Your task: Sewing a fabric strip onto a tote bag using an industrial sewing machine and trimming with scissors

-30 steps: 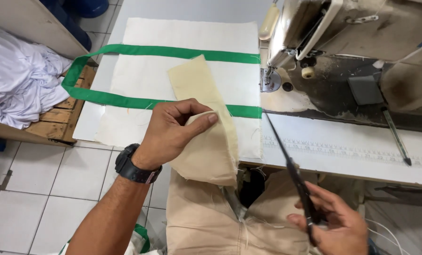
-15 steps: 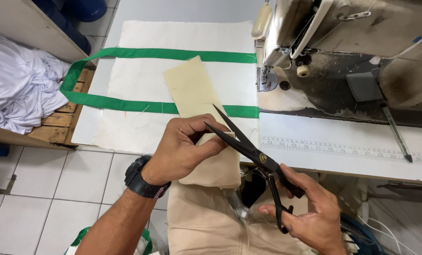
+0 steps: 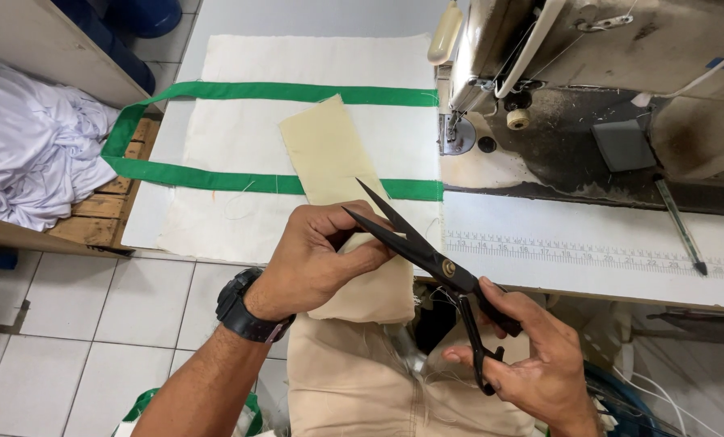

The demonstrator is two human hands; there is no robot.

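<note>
A strip of beige fabric [image 3: 329, 154] was seen lying across a white panel with green straps [image 3: 240, 91] on the worktop [image 3: 588, 251], its near end hanging over the edge. That end was pinched in the left hand [image 3: 317, 259], fingers curled closed on the cloth. Black scissors [image 3: 426, 255] were held by the right hand [image 3: 532, 364], fingers through the loops, blades parted just above the left fingertips. A finger could be nicked, judging by that closeness, or the cut could wander if the fabric slipped. A sewing machine [image 3: 588, 73] stood to the right.
</note>
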